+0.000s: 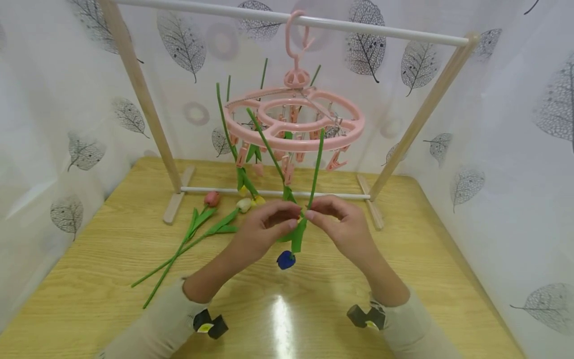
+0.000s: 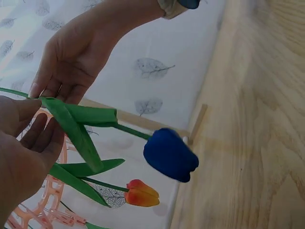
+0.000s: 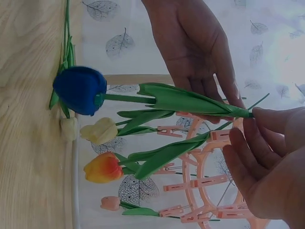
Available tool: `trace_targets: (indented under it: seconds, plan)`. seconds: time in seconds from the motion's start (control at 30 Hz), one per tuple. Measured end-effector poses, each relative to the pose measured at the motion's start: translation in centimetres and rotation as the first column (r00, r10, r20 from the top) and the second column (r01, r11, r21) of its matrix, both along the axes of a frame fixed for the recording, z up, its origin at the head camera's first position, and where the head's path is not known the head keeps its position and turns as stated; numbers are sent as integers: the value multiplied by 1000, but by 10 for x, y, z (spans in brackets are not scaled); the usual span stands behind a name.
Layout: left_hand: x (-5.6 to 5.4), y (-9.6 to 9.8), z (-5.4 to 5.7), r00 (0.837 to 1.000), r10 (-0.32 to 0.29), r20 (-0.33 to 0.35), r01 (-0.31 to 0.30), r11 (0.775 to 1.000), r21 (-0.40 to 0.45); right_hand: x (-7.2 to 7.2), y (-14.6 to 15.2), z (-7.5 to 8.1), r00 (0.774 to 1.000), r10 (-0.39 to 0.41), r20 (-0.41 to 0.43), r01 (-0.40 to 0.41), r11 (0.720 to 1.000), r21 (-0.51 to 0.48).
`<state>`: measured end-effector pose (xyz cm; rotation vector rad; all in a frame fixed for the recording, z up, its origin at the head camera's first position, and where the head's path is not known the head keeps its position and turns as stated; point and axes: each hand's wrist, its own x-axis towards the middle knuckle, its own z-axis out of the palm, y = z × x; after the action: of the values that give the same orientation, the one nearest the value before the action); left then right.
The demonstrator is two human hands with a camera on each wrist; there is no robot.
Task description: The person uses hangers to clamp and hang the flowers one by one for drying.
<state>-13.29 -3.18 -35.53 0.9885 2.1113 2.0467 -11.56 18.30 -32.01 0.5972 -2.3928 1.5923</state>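
An artificial blue tulip (image 1: pixel 286 260) hangs head down in front of the pink clip hanger (image 1: pixel 296 142), its green stem pointing up. My right hand (image 1: pixel 345 227) pinches the stem between thumb and forefinger, just above where the leaves begin. Close beside it, my left hand (image 1: pixel 262 229) holds the tulip at the leaf base with thumb and forefinger, its other fingers loosely bent. In the right wrist view, an orange-yellow tulip (image 3: pixel 103 167), a cream tulip (image 3: pixel 98 131) and a pink tulip (image 3: pixel 110 203) hang from the hanger's clips behind the blue one.
A white rod (image 1: pixel 381 27) on wooden posts (image 1: pixel 141 97) carries the hanger by its hook. On the table (image 1: pixel 314 309), left of the hands, lie a red-pink tulip (image 1: pixel 212 199) and a cream-white tulip (image 1: pixel 244 205) with crossed stems. A leaf-print curtain (image 1: pixel 506 99) surrounds the table.
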Motion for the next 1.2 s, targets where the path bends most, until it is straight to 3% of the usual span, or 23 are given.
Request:
trace_targets:
  seconds: [0.3, 0.57, 0.77, 1.2]
  plan:
    - [4, 6, -4, 1000, 1, 17, -1, 1000, -5, -2, -5, -6, 993, -11, -116, 13, 1000, 17]
    - [6, 6, -1, 1000, 27, 17, -26, 998, -53, -4, -5, -7, 989, -6, -148, 9, 1000, 23]
    - [6, 8, -3, 1000, -1, 16, 2, 998, -70, -4, -4, -5, 985, -41, -169, 43, 999, 9]
    - [6, 6, -2, 992, -42, 115, 53, 994, -94, -6, -5, -9, 979, -39, -198, 37, 999, -17]
